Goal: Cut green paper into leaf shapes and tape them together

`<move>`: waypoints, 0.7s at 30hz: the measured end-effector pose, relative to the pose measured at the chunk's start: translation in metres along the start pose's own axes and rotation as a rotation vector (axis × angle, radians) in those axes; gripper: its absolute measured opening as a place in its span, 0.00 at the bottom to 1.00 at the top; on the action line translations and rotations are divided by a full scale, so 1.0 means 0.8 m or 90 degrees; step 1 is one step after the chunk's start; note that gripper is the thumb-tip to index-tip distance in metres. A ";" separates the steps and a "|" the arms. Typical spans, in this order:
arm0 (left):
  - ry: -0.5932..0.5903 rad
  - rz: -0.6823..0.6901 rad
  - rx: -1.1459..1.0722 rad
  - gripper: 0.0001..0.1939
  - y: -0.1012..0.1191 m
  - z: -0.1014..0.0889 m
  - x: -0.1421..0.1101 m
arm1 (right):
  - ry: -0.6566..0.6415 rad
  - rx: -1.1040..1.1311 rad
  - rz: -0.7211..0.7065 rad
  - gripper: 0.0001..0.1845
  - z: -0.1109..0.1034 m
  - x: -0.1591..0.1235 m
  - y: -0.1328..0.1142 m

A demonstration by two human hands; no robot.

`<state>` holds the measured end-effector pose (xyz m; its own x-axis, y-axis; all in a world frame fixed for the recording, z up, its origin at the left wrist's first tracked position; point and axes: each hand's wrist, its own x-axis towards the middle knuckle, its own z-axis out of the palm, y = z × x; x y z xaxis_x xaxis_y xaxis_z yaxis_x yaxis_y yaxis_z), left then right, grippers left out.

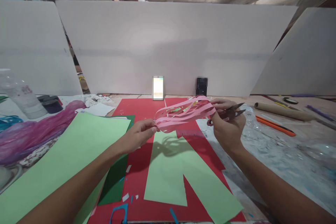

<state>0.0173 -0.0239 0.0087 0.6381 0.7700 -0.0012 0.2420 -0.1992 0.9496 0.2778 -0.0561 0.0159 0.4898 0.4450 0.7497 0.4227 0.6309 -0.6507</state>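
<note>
A bundle of pink paper strips (183,113) is stretched in the air between my two hands. My left hand (140,131) pinches its left end, where the strips come together. My right hand (228,124) grips the right end with thumb and fingers. Scissors (233,111) are tucked in that same hand, their blades pointing right and slightly apart. Beneath the strips, cut light green paper pieces (168,175) lie on a red sheet (136,110), with the bundle's shadow across them.
Large light green sheets (99,136) and a dark green sheet (115,185) lie at left, near pink plastic (52,122) and a clear bottle (22,92). At right are an orange cutter (275,126) and a cardboard tube (283,110). Two phones, one lit (158,89), one dark (201,86), lean on white boards (168,49).
</note>
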 end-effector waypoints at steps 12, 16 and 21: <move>0.167 0.164 0.237 0.10 -0.014 0.020 0.002 | 0.017 0.043 0.130 0.12 0.006 -0.005 0.005; 0.188 0.190 0.278 0.10 -0.017 0.022 0.002 | -0.002 0.082 0.200 0.13 0.005 -0.006 0.007; 0.132 0.118 0.146 0.14 -0.014 0.018 0.002 | 0.003 0.091 0.149 0.12 0.004 -0.006 0.006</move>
<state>0.0261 -0.0292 -0.0065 0.5301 0.8102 0.2501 0.3088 -0.4592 0.8329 0.2749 -0.0527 0.0094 0.5648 0.5867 0.5803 0.1858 0.5947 -0.7822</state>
